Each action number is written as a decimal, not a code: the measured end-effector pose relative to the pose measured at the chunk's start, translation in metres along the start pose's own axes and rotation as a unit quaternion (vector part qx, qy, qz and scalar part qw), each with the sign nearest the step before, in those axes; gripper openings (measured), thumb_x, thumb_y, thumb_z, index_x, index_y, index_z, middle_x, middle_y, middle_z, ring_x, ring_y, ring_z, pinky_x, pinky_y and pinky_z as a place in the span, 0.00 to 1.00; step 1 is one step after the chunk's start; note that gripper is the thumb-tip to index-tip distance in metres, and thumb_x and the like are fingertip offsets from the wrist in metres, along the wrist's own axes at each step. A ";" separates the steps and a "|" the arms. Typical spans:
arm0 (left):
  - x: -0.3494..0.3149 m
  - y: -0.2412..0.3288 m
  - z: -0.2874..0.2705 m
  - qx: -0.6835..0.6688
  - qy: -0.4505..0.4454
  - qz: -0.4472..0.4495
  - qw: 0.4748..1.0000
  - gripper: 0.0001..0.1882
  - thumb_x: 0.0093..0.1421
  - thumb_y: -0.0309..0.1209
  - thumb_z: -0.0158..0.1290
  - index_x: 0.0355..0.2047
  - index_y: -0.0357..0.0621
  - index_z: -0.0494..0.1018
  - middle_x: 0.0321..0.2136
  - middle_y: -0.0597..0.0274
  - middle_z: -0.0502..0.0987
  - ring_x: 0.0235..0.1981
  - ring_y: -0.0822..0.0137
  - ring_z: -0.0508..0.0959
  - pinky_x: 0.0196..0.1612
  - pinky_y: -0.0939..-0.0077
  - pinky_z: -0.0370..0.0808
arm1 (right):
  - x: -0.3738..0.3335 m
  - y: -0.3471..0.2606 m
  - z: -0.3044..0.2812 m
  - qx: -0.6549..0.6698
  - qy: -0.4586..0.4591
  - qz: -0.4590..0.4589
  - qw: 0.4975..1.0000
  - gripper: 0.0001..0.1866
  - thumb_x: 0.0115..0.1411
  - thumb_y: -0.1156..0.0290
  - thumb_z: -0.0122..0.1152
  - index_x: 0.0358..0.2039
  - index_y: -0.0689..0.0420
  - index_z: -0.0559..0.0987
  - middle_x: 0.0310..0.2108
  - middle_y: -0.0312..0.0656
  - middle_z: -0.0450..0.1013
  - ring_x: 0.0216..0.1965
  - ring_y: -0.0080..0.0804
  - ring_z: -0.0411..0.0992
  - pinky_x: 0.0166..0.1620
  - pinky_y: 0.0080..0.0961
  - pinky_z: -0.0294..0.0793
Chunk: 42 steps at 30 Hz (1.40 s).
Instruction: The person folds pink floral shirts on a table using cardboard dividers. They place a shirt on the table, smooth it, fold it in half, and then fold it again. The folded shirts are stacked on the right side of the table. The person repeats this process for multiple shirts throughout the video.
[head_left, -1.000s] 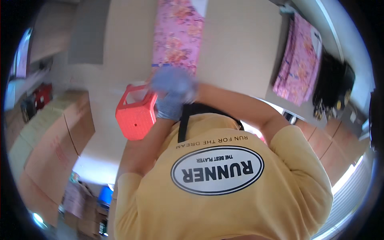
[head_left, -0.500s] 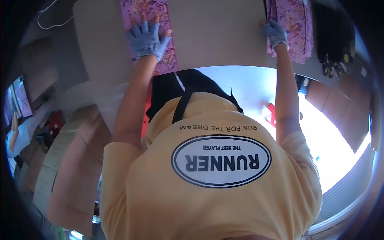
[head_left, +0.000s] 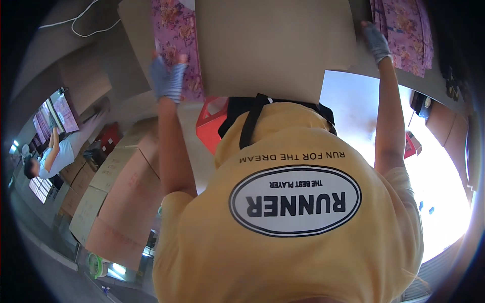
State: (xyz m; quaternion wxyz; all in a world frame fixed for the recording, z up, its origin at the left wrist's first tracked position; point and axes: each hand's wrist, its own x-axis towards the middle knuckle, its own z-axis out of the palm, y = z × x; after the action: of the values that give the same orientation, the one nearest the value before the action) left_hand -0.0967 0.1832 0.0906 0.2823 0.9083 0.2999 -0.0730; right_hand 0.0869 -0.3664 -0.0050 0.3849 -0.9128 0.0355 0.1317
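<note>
My left hand [head_left: 169, 80], in a blue-grey fingerless glove, is at the near left part of a pink floral strip [head_left: 179, 30]. Its thumb stands apart from the fingers, and it overlaps the strip's left edge. My right hand [head_left: 378, 44], gloved alike, is beside the left edge of a stack of pink floral sheets [head_left: 406, 33]. Its fingers are blurred, and whether they grip anything does not show. Between the two hands lies a large grey-brown board [head_left: 273, 45], its near edge close to my body.
A thin white cable [head_left: 76, 22] lies at the far left. Large cardboard boxes [head_left: 124, 202] stand on the left, where another person [head_left: 58, 151] works with floral material. A red plastic object [head_left: 212, 123] is under the work surface; dark objects [head_left: 451, 81] lie at the right.
My left hand has moved from lying flat on the floral strip to its left edge, nearer me. The brown board now shows reaching closer to my body. The whole view has shifted.
</note>
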 end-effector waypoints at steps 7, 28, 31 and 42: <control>-0.011 -0.011 0.046 0.303 0.065 0.054 0.949 0.42 0.54 0.47 0.56 0.65 0.45 0.53 0.59 0.41 0.63 0.58 0.53 0.68 0.58 0.64 0.67 | -0.068 -0.093 0.033 -0.154 0.194 -0.048 0.968 0.22 0.60 0.60 0.57 0.53 0.55 0.72 0.38 0.36 0.73 0.38 0.24 0.69 0.46 0.22 0.70; 0.033 -0.114 -0.027 -0.368 -0.052 -0.069 0.926 0.17 0.57 0.36 0.58 0.44 0.41 0.74 0.35 0.65 0.77 0.34 0.71 0.76 0.40 0.76 0.73 | 0.008 0.010 0.015 0.133 0.063 0.082 0.986 0.24 0.54 0.56 0.66 0.46 0.60 0.79 0.38 0.35 0.77 0.40 0.21 0.70 0.49 0.18 0.67; 0.031 -0.115 -0.027 -0.324 -0.019 -0.018 0.946 0.16 0.57 0.36 0.59 0.42 0.40 0.75 0.32 0.68 0.77 0.32 0.74 0.74 0.38 0.79 0.71 | 0.010 0.005 0.017 0.130 0.051 0.089 0.986 0.23 0.54 0.57 0.66 0.45 0.60 0.79 0.38 0.35 0.77 0.40 0.22 0.70 0.49 0.18 0.67; 0.018 -0.041 -0.059 -0.069 -0.019 0.139 0.988 0.19 0.62 0.45 0.52 0.38 0.39 0.73 0.31 0.64 0.77 0.31 0.73 0.72 0.37 0.79 0.69 | 0.007 -0.028 0.011 0.209 0.070 0.083 0.972 0.18 0.58 0.64 0.63 0.47 0.59 0.78 0.37 0.33 0.76 0.38 0.19 0.70 0.45 0.18 0.69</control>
State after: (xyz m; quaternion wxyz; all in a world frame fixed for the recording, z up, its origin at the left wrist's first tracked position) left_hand -0.1083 0.2526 0.1152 0.3573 0.9179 0.1700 -0.0295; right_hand 0.0955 -0.3392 0.0052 0.5514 -0.8131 0.1642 0.0888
